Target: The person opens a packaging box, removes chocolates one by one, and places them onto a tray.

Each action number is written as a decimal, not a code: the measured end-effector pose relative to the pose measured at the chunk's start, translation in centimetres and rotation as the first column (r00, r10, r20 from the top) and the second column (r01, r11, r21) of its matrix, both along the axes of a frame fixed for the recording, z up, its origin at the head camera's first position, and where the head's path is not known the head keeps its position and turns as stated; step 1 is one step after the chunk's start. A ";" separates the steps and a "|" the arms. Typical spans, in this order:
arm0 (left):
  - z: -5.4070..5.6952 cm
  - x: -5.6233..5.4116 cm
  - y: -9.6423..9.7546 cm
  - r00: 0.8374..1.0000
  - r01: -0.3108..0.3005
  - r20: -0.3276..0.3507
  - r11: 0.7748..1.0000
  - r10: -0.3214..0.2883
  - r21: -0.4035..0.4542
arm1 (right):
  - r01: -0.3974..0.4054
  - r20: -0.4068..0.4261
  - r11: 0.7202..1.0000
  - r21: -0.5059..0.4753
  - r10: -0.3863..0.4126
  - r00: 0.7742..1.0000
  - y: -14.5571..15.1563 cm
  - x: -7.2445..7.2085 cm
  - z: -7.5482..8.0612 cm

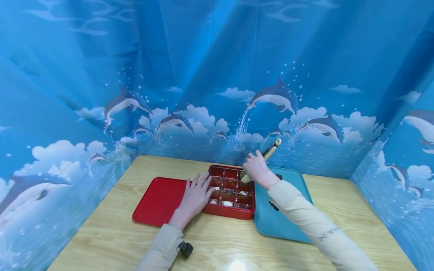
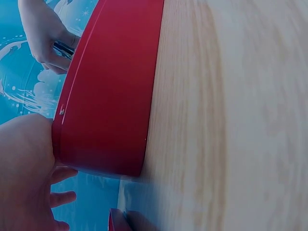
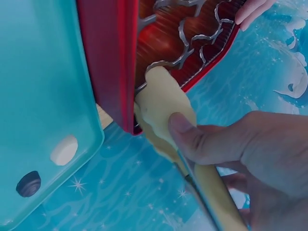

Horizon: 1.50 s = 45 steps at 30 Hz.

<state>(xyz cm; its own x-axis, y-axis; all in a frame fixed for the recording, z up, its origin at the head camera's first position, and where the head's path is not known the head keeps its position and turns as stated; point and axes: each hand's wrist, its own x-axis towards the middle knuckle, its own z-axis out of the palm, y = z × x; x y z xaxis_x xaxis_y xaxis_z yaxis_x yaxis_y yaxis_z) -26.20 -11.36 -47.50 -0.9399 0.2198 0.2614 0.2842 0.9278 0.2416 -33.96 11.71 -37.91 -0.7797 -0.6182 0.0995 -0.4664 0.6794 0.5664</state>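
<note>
A red box (image 1: pixel 228 213) with a clear divider grid stands on the table, white pieces (image 1: pixel 227 203) and dark pieces (image 1: pixel 242 206) in several compartments nearest me. My right hand (image 1: pixel 258 170) grips pale yellow tongs (image 3: pixel 166 98), thumb on one arm. Their broad tips reach into the far right corner compartment; whether they pinch anything is hidden. With fingers spread, my left hand (image 1: pixel 194 195) rests at the box's left rim. In the left wrist view, the box's red side wall (image 2: pixel 110 86) fills the middle, and the left hand (image 2: pixel 24 168) touches its edge.
Right of the box lies a blue tray (image 1: pixel 281 226); a white oval piece (image 3: pixel 64 150) and a dark ridged piece (image 3: pixel 29 184) sit near its edge. A flat red tray or lid (image 1: pixel 159 201) lies to the left. Behind the table hangs a dolphin-print curtain (image 1: pixel 210 82).
</note>
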 end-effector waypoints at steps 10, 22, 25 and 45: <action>-0.1 0.0 -0.1 1.000 -0.003 0.012 1.000 0.003 -0.002 | -0.084 -0.095 0.996 0.032 0.087 0.992 0.0 0.1 0.0; 0.1 0.0 0.3 1.000 -0.001 0.017 1.000 0.001 -0.015 | -0.035 -0.027 0.999 -0.017 0.035 0.999 0.5 -0.1 -0.8; 0.1 0.1 0.2 1.000 -0.010 0.019 1.000 0.011 -0.023 | -0.074 -0.075 0.995 -0.063 0.070 0.995 1.1 0.2 -0.8; -0.1 -0.1 0.0 1.000 -0.006 0.012 1.000 0.006 -0.005 | -0.153 -0.247 0.900 -0.409 0.052 0.968 6.7 2.4 -2.9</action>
